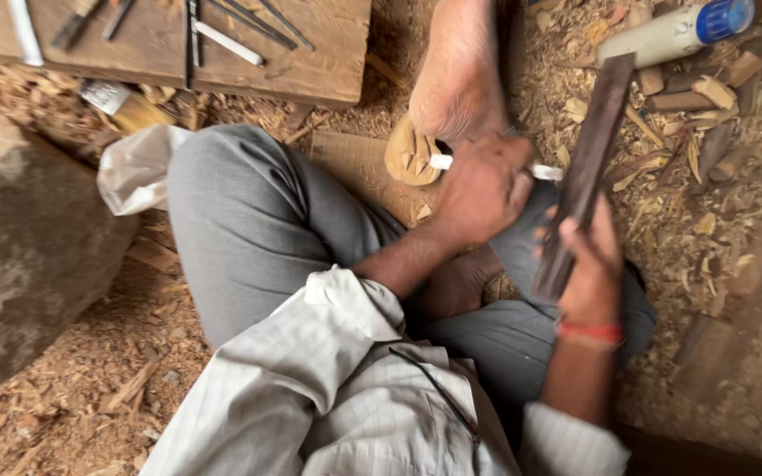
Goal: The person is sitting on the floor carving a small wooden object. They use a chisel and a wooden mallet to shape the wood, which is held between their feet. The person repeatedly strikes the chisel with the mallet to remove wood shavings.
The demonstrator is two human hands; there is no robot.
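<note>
Wood-chip floor (734, 176), cluttered. Left hand (482, 189) fisted on white-handled tool (544, 171), against dark wooden strip's (588, 159) edge; right hand (593, 264) gripping strip's lower end. Bare foot (460, 79) just above.

The person sits cross-legged on the floor, one bare foot (456, 84) stretched forward. The left hand (484, 187) is clenched into a fist, forearm angled up from a rolled pale sleeve. The right hand (591, 264) is raised beside it, fingers curled in a grip, a red thread round its wrist.
</note>
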